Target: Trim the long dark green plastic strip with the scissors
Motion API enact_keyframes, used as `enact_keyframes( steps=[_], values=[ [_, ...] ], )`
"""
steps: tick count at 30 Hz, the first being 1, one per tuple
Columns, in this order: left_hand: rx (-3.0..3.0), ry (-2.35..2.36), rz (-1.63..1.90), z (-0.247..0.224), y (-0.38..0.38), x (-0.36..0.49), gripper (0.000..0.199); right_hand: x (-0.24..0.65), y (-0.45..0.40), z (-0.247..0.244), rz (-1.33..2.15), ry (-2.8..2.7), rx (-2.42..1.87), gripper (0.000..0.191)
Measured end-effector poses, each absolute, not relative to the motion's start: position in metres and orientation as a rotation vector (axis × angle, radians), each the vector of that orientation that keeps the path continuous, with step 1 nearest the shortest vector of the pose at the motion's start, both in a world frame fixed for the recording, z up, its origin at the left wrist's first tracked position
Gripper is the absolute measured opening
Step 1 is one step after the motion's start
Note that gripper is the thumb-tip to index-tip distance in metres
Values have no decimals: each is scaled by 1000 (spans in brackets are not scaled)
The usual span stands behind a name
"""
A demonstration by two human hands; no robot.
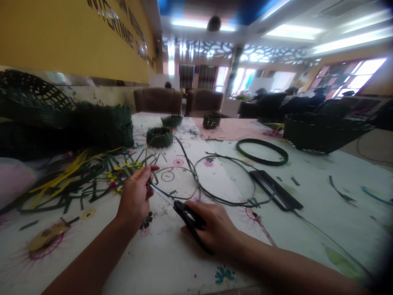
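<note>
My right hand [215,223] grips a pair of scissors [190,217] by its black handles. The blades point up and left, their tips close to my left hand [135,196]. My left hand is closed, thumb and fingers pinched on a dark green strip that shows only in part at the fingertips. Loops of long dark strip [225,201] lie on the table just beyond both hands. Left of my left hand is a heap of cut green and yellow strips [82,176].
Large dark green woven baskets [104,123] stand at the left, another basket [322,131] at the right. A small round woven basket [159,137], a dark ring [262,151] and a black rectangular frame [276,190] rest on the patterned tablecloth [172,262]. Chairs [158,100] stand behind.
</note>
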State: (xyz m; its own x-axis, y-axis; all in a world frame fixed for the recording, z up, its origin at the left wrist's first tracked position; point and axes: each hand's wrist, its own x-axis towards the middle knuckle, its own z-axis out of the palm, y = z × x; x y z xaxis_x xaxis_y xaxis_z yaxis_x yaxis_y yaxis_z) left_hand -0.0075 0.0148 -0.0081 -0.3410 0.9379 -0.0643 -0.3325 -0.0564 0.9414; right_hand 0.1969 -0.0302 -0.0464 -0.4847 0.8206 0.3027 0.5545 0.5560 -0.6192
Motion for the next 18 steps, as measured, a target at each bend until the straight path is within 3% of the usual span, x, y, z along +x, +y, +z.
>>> enact_keyframes(
  steps=[5, 18],
  values=[
    [760, 1191, 1584, -10, 14, -8, 24, 198, -29, -52, 435, -2267, -1109, 38],
    [930, 1149, 1609, -8, 17, -8, 22, 202, -29, -55, 369, -2266, -1025, 26]
  ],
)
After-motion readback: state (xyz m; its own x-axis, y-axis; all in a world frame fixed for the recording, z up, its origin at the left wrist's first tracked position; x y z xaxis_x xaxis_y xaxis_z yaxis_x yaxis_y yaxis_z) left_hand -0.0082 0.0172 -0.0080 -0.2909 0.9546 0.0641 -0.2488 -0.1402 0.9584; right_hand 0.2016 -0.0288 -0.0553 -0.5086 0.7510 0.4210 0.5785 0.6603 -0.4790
